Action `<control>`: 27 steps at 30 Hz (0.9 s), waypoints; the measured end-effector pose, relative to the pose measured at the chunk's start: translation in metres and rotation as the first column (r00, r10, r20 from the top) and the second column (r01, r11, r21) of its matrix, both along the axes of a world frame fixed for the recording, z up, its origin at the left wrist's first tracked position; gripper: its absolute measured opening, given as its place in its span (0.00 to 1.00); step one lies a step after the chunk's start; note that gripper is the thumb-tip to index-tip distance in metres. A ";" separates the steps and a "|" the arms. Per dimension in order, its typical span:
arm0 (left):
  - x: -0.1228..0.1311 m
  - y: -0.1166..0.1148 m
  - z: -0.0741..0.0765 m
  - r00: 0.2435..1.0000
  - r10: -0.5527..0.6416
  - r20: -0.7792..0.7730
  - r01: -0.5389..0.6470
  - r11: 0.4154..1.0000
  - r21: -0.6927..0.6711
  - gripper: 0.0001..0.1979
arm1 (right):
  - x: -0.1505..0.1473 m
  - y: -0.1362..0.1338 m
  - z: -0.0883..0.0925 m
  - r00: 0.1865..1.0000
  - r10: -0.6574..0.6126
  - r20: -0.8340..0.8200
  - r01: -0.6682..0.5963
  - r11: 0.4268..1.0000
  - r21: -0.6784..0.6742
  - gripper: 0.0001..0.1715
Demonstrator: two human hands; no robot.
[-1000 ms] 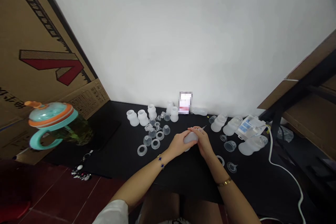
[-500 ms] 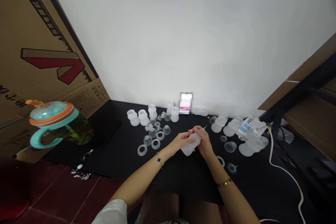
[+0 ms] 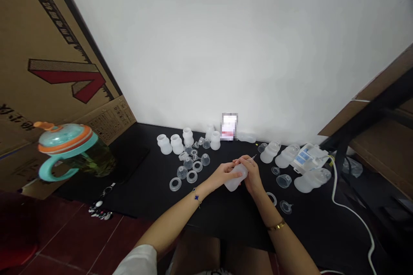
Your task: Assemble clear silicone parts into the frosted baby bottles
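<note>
In the head view, both hands hold a translucent white baby bottle (image 3: 234, 182) above the table's middle. My left hand (image 3: 225, 172) is closed round its body from the left. My right hand (image 3: 252, 175) grips its top end, and a thin clear tip, perhaps a nipple, pokes out past the fingers. The fingers hide how the top fits. On the right lie a loose ring (image 3: 272, 198), a clear nipple (image 3: 285, 207) and a clear dome cap (image 3: 284, 181). To the left are several collar rings (image 3: 192, 176) and clear dome caps (image 3: 188, 163).
Open bottles (image 3: 164, 144) stand at the back left; capped bottles (image 3: 312, 180) lie at the right beside a white labelled device (image 3: 309, 158) with a cable (image 3: 351, 209). A lit phone (image 3: 229, 127) leans on the wall. A large handled jug (image 3: 74, 150) stands far left by a carton (image 3: 61, 51).
Both hands stay closed on the bottle with only a slight shift of the fingers. The whole view has moved a little; the things on the table stay put.
</note>
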State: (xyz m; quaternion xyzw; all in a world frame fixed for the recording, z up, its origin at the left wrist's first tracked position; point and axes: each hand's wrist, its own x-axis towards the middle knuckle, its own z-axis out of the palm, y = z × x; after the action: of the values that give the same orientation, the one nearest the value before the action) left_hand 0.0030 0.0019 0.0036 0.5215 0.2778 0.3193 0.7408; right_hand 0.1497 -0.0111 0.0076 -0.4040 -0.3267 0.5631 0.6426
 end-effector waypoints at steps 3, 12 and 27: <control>0.001 0.001 -0.006 0.999 0.023 -0.041 -0.020 0.997 0.069 0.32 | 0.000 0.001 -0.001 1.000 -0.004 0.010 0.004 1.000 -0.023 0.16; 0.003 0.000 -0.009 0.987 0.120 -0.107 -0.084 0.952 0.296 0.30 | 0.002 0.003 -0.008 0.998 -0.049 0.048 0.051 0.998 -0.047 0.16; 0.004 -0.004 -0.007 0.961 0.219 -0.170 -0.136 0.907 0.398 0.28 | 0.001 0.004 -0.011 0.996 -0.072 0.052 0.076 0.993 -0.084 0.15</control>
State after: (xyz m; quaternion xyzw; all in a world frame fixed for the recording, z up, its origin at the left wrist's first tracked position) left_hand 0.0071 -0.0020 -0.0037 0.6590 0.3335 0.3768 0.5590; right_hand 0.1510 -0.0073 -0.0037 -0.4568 -0.3022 0.5424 0.6370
